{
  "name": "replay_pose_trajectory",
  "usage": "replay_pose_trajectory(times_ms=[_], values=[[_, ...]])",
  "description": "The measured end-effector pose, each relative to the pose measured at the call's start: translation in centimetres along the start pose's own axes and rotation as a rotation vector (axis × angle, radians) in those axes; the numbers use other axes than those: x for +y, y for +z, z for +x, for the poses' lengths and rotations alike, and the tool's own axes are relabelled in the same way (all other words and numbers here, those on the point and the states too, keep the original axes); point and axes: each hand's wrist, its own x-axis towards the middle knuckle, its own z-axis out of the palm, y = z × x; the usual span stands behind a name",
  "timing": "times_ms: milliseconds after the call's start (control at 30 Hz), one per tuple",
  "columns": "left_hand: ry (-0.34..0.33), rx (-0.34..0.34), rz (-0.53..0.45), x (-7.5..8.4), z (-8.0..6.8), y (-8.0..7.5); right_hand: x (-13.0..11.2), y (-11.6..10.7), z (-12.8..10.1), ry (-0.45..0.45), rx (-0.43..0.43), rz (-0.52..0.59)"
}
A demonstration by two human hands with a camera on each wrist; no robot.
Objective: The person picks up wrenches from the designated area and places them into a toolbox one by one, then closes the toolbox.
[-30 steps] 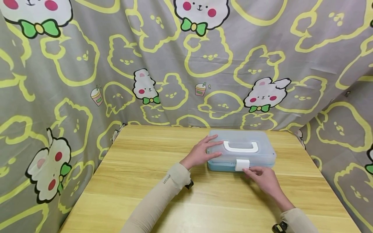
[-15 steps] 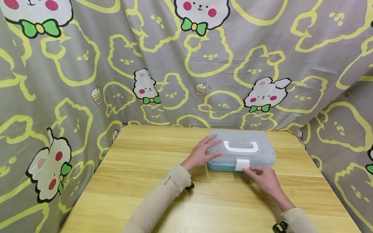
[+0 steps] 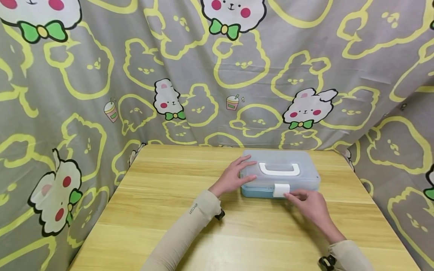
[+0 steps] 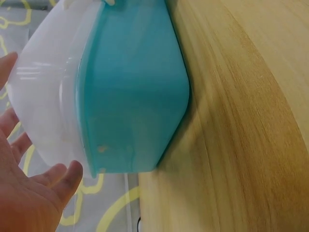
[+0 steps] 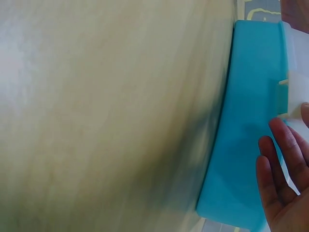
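Note:
A plastic box (image 3: 305,177) with a frosted clear lid, a white handle (image 3: 279,170) and a teal base (image 4: 135,92) sits on the wooden table (image 3: 169,195). My left hand (image 3: 234,175) rests flat against the box's left end, fingers straight, thumb along the lower edge. My right hand (image 3: 306,203) is at the front of the box, its fingertips touching the white latch (image 3: 281,190). In the right wrist view the fingers (image 5: 282,159) lie straight beside the teal base (image 5: 246,145).
A grey curtain (image 3: 101,75) printed with yellow bear outlines and white bunnies hangs close behind and around both sides of the table. Bare tabletop stretches left of the box and along the near edge. Both arms wear beige sleeves (image 3: 190,229).
My right hand has crept slightly up against the latch. The box and left hand stay where they were; the view has shifted a little.

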Motion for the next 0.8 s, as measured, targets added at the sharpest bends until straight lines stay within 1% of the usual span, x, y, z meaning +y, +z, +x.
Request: replay_pose_trajectory(times_ms=[233, 567, 800], values=[[0.003, 0.003, 0.001, 0.01, 0.11, -0.26, -0.25, -0.47, 0.16, -0.001, 0.009, -0.001], [-0.002, 0.002, -0.020, -0.06, -0.02, 0.01, -0.18, -0.50, 0.19, -0.022, 0.028, 0.005], [-0.003, 0.001, -0.023, -0.13, -0.03, 0.12, -0.19, -0.59, 0.17, -0.012, 0.025, 0.017]])
